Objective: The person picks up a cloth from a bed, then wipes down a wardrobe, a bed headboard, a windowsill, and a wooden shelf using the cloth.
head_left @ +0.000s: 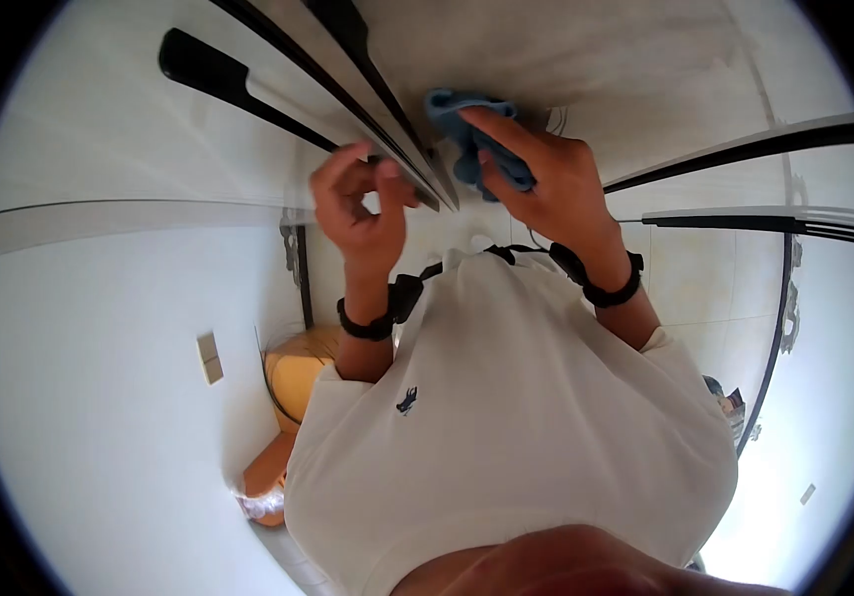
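A crumpled blue cloth (pixel 486 149) is in my right hand (pixel 551 184), pinched between the thumb and fingers. It is held just right of the narrow edge of a door-like panel (pixel 347 99), which runs down from the upper left. Black handles stick out on both sides of this panel, one at the left (pixel 203 70) and another at the top (pixel 342 25). My left hand (pixel 362 204) is curled beside the panel's left side, near its lower end. Its fingertips overlap a dark part there, slightly blurred; what they grip is hidden. Both wrists wear black bands.
A white wall with a switch plate (pixel 209 358) lies at the left. Below it stand an orange-brown piece of furniture (pixel 303 382) and a dark upright frame (pixel 305 278). Another black-edged panel (pixel 745 149) is at the right. Pale floor tiles (pixel 695 278) show beneath.
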Available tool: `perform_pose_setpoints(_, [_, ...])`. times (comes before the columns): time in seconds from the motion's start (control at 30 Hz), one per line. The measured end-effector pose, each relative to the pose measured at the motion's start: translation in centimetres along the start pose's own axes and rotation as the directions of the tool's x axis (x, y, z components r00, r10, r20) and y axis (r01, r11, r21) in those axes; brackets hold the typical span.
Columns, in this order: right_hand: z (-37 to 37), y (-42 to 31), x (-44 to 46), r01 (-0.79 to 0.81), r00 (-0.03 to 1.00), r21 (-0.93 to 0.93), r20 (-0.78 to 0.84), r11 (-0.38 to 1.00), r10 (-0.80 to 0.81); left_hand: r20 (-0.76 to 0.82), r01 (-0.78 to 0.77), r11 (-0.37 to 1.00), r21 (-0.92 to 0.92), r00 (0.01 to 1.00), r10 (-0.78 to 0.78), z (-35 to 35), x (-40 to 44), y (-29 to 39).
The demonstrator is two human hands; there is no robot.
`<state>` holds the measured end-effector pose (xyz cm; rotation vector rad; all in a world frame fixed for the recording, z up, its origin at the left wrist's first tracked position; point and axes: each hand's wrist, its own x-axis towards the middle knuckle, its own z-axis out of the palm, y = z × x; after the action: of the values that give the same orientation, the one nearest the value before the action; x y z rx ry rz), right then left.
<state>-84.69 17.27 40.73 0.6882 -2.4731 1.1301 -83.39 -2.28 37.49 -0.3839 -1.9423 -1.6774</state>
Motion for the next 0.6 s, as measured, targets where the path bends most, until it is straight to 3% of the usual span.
perform_pose_setpoints(0.1, [0.8,-1.2,1.2,0.020,0.999,0.040,0.032,0.999,-0.022,0.052,-0.052,0.968,0.244,0.998,0.041,-1.6,2.8,1.4])
perform_pose_setpoints(0.13, [1.0,-1.5,1.5,0.022,0.999,0.036,0.029,0.999,-0.023,0.053,-0.056,0.969,0.240,0.998,0.045,-1.7,3.3,1.5])
perform_pose_setpoints(0.2, [1.4,-2.3,2.1,-0.027,1.000,0.207,0.016,0.978,0.024,0.131,-0.077,0.940,0.332,0.991,0.035,-1.6,4.0,2.1])
perform_pose_setpoints(0.27, [1.8,-2.5,2.6,-0.033,0.999,0.266,0.012,0.964,0.030,0.084,-0.068,0.932,0.357,0.996,0.040,-1.6,4.1,2.1])
perform_pose_setpoints(0.3, [1.9,-2.4,2.6,-0.046,0.999,0.329,0.009,0.943,0.045,0.132,-0.147,0.910,0.389,0.986,0.103,-1.6,4.0,1.5])
perform_pose_setpoints(0.33, [2.0,-2.3,2.6,-0.047,0.999,0.324,0.011,0.945,0.046,0.182,-0.226,0.881,0.416,0.970,0.163,-1.3,3.9,1.0])
perform_pose_setpoints(0.53, [2.1,-3.1,2.2,-0.087,0.993,0.260,-0.050,0.962,0.103,0.121,-0.113,0.926,0.359,0.990,0.074,-1.7,3.7,3.0])
perform_pose_setpoints(0.6, [2.1,-3.1,2.0,0.061,0.947,0.078,-0.318,0.995,-0.033,0.090,-0.094,0.949,0.301,0.993,0.070,-3.1,3.4,3.5])
